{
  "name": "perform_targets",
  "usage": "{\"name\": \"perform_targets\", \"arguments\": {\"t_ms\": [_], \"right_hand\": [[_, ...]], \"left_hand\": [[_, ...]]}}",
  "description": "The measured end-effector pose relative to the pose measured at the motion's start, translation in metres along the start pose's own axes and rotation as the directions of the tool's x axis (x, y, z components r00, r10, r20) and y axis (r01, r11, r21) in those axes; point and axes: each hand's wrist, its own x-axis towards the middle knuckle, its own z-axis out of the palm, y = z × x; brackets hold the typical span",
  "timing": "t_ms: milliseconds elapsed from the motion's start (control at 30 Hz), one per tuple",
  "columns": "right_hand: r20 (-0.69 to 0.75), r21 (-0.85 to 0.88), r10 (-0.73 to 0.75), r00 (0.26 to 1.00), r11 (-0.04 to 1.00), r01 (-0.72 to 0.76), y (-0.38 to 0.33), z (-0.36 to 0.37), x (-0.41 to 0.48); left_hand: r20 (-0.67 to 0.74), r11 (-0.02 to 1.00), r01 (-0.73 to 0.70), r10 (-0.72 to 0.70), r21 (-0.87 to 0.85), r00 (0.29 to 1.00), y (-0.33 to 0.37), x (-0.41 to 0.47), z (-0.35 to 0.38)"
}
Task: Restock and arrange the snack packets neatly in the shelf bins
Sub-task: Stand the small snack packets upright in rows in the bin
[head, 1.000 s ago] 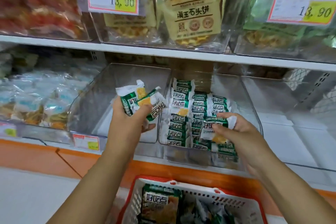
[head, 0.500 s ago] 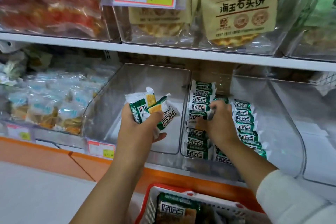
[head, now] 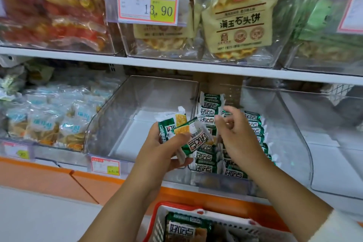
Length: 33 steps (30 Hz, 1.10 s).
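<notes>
My left hand [head: 157, 150] grips a small bunch of green-and-white snack packets [head: 183, 133], held in front of the clear shelf bins. My right hand [head: 237, 137] hovers just right of that bunch, fingers curled and apart, holding nothing. Behind it, a clear bin [head: 290, 133] holds two rows of the same green packets [head: 209, 108], standing in overlapping lines. The clear bin to the left [head: 125, 124] has no packets in it that I can see.
A red-and-white basket [head: 198, 211] with a large green packet bag [head: 186, 230] sits below the shelf. Blue-labelled snacks [head: 49, 124] fill the bin at far left. Larger bags and a 13.90 price tag [head: 149, 3] occupy the upper shelf. Another clear bin stands at the right.
My right hand has let go of a packet in the filled bin and drawn back toward the bunch in my left hand. The view shifted left and closer.
</notes>
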Motion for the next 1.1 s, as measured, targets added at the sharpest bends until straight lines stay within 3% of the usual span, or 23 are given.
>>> {"name": "perform_targets", "arguments": {"t_ms": [67, 133, 300, 467, 567, 667, 767, 800, 867, 967, 1100], "right_hand": [[0.153, 0.218, -0.004, 0.988, 0.975, -0.03, -0.019, -0.019, -0.028], [0.233, 0.288, -0.025, 0.972, 0.956, -0.045, -0.022, -0.028, -0.047], [0.185, 0.368, 0.074, 0.98, 0.919, -0.138, -0.005, -0.032, -0.055], [0.23, 0.368, 0.071, 0.971, 0.917, -0.154, -0.002, -0.035, -0.056], [0.251, 0.503, 0.112, 0.961, 0.833, -0.229, -0.004, -0.03, -0.059], [0.283, 0.45, 0.138, 0.949, 0.855, -0.258, -0.006, -0.02, -0.06], [0.153, 0.508, 0.195, 0.969, 0.825, -0.247, -0.004, -0.029, -0.044], [0.079, 0.479, 0.202, 0.976, 0.851, -0.215, -0.003, -0.036, -0.035], [-0.013, 0.204, 0.138, 0.99, 0.97, -0.133, 0.009, -0.044, -0.015], [0.117, -0.11, 0.063, 0.991, 0.993, -0.05, 0.022, -0.032, 0.002], [0.263, -0.183, 0.031, 0.964, 0.983, 0.019, 0.027, 0.007, 0.001]], "left_hand": [[0.065, 1.0, 0.017, -0.017, 0.003, 0.998, -0.002, -0.002, 0.006], [0.102, 1.0, 0.022, -0.023, 0.009, 0.995, -0.004, -0.004, 0.012], [0.122, 0.996, 0.009, -0.02, 0.088, 0.992, -0.008, -0.006, 0.023], [0.109, 0.981, -0.047, 0.026, 0.191, 0.994, -0.008, -0.006, 0.026], [0.054, 0.989, -0.071, 0.065, 0.13, 0.996, -0.008, -0.004, 0.027], [-0.016, 0.994, -0.092, 0.094, 0.061, 0.995, -0.009, 0.0, 0.028], [-0.08, 0.994, -0.106, 0.109, 0.038, 0.991, -0.009, 0.004, 0.025], [-0.11, 0.995, -0.1, 0.102, 0.022, 0.989, -0.007, 0.006, 0.021], [-0.162, 0.997, -0.074, 0.07, -0.02, 0.984, -0.003, 0.009, 0.012], [-0.192, 0.999, -0.052, 0.049, -0.012, 0.98, 0.001, 0.01, 0.0], [-0.181, 0.999, -0.042, 0.045, 0.018, 0.982, -0.002, 0.011, -0.008]]}}
